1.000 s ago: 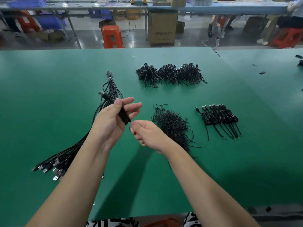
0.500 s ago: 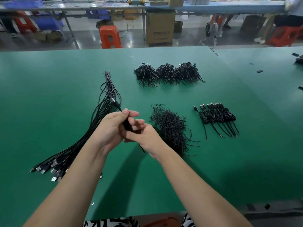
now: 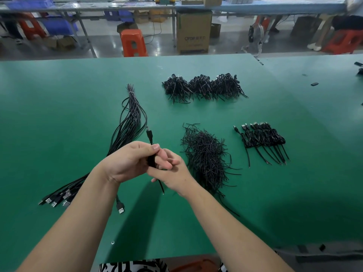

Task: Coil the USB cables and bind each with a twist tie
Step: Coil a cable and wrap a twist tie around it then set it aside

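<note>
Binding step: left hand (image 3: pixel 127 161) grips coiled black USB cable (image 3: pixel 151 160), right hand (image 3: pixel 172 173) pinches thin black twist tie (image 3: pixel 160 186); next, likely wrap and twist it.

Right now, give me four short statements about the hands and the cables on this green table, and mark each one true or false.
1. Both hands, left hand and right hand, hold the coiled cable. True.
2. The loose twist ties lie left of the hands. False: they lie to the right.
3. The uncoiled cables lie left of the hands. True.
4. The row of bound coils is stacked in a cardboard box. False: it lies on the green table.
</note>
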### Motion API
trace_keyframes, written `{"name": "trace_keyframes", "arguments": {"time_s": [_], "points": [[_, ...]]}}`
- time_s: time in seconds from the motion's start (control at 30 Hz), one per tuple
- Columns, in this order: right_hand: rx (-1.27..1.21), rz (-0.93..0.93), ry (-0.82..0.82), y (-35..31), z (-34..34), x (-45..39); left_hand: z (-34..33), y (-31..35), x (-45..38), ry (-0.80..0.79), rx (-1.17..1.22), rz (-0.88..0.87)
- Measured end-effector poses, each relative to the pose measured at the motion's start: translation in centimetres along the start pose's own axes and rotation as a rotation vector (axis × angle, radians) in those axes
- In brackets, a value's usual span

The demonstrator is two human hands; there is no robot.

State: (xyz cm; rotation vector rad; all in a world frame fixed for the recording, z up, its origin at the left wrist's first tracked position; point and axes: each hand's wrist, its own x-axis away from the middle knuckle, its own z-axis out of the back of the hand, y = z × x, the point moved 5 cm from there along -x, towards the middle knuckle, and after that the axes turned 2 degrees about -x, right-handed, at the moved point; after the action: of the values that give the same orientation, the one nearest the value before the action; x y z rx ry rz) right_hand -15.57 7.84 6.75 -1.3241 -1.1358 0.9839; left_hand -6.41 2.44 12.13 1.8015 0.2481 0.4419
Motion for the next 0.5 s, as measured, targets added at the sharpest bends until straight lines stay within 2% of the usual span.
{"name": "trace_keyframes", "arguments": {"time_s": [0.1, 0.2, 0.37, 0.5], "points": [[0.094, -0.003, 0.028, 0.3, 0.6, 0.0, 0.2, 0.2, 0.0, 0.025, -0.047, 0.029], [0.2, 0.034, 0.081, 0.4, 1.3, 0.1, -0.1, 0.3, -0.2, 0.125, -0.152, 0.061], [0.417, 0.085, 0.141, -0.2, 1.9, 0.2, -0.9, -0.1, -0.8, 0.304, -0.453, 0.072], [0.749, 0.204, 0.142, -1.0, 3.0, 0.2, 0.4, 0.0, -0.4, 0.467, -0.787, 0.077]]}}
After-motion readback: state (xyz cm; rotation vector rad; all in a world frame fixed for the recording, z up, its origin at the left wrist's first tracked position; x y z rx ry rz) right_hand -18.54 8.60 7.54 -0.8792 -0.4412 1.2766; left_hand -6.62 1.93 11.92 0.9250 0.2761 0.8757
